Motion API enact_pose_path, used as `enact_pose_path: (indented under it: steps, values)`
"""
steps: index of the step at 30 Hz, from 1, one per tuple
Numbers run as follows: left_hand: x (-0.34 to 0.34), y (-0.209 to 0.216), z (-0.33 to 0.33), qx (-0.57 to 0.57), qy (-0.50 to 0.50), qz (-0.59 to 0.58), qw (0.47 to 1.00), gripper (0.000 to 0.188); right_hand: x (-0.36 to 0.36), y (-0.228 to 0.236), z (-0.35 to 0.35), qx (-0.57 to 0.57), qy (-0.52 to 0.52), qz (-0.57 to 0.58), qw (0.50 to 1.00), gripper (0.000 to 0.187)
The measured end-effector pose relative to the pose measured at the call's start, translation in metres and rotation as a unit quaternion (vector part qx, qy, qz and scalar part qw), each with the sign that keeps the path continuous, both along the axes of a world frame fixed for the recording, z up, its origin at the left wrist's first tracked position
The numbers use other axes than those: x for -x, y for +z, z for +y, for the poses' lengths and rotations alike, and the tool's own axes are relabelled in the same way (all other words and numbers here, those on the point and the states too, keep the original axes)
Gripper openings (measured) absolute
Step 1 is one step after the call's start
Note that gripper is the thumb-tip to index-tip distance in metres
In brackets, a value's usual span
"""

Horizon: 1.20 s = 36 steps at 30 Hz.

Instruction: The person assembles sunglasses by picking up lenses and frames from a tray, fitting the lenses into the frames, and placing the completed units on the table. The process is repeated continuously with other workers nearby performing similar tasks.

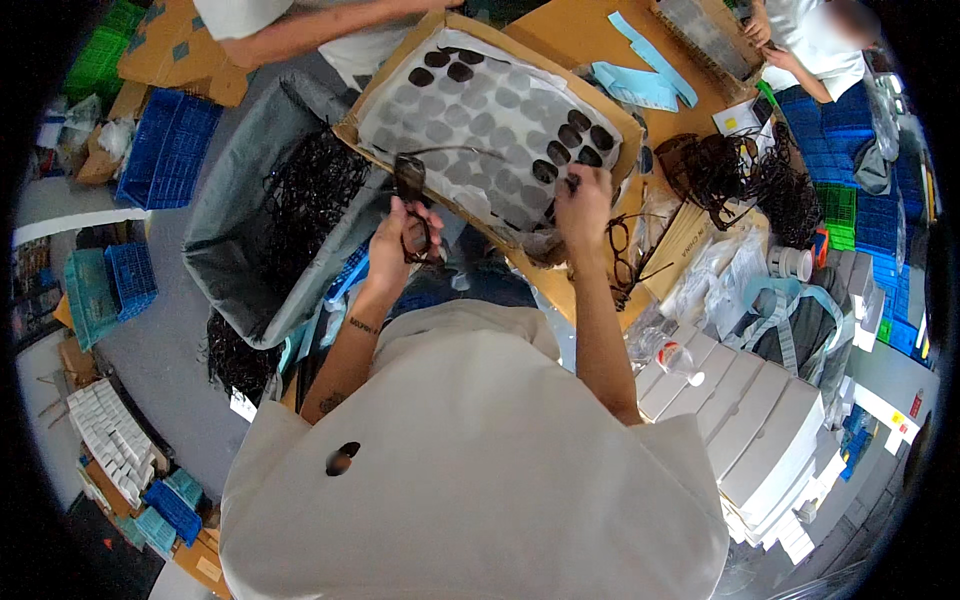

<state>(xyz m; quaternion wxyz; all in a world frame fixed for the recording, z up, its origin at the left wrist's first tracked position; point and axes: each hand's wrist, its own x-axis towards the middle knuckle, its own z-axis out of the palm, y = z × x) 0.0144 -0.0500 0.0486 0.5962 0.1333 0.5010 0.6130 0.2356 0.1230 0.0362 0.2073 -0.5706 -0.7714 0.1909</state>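
Note:
My left hand (392,245) is closed around a dark glasses frame (416,240), held upright beside the near left side of a cardboard box (345,130). The frame's upper rim looks filled with a dark lens (409,178); the lower rim shows the hand through it. Over the box's right part, my right hand (586,205) pinches a dark lens (573,183) at its fingertips, partly hidden by the fingers. The box is lined with white sheet (450,185), with several dark oval lenses (557,152) on its right and a few more at its upper left; grey ovals show between.
At left stands a grey-lined bin (230,240) full of dark frames. More frames (715,165) pile up on the table at right, near a clear bottle (680,362) and white boxes (760,410). A person's arm (330,30) reaches in behind the box; another person (815,50) works at far right.

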Motion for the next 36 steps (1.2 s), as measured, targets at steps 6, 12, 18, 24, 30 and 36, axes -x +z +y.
enact_pose_path:
  steps: [6, 12, 18, 24, 30, 36]
  values:
    - [-0.023, 0.068, 0.051, -0.042, -0.373, 0.548, 0.748, 0.052, -0.019, 0.090, -0.031, -0.059, 0.288, 0.115, 0.949, 0.021]
    - [-0.036, 0.101, 0.087, -0.180, -0.226, 0.144, 0.947, 0.066, -0.036, 0.096, -0.053, 0.235, 0.121, 0.361, 0.894, 0.018]
    - [-0.099, 0.054, 0.060, -0.131, -0.266, 0.113, 0.948, 0.030, -0.032, 0.062, -0.083, 0.248, 0.124, 0.400, 0.874, 0.022]
    - [-0.110, 0.037, 0.060, -0.267, -0.118, 0.354, 0.888, 0.027, 0.001, 0.044, -0.092, 0.202, 0.040, 0.520, 0.829, 0.023]
    - [-0.100, 0.023, 0.054, -0.122, 0.022, 0.210, 0.970, 0.021, 0.020, 0.046, -0.083, 0.417, -0.025, 0.559, 0.717, 0.033]
    - [-0.022, 0.024, 0.041, -0.160, 0.318, 0.125, 0.926, 0.021, 0.056, 0.028, -0.069, 0.392, 0.115, 0.623, 0.667, 0.042]
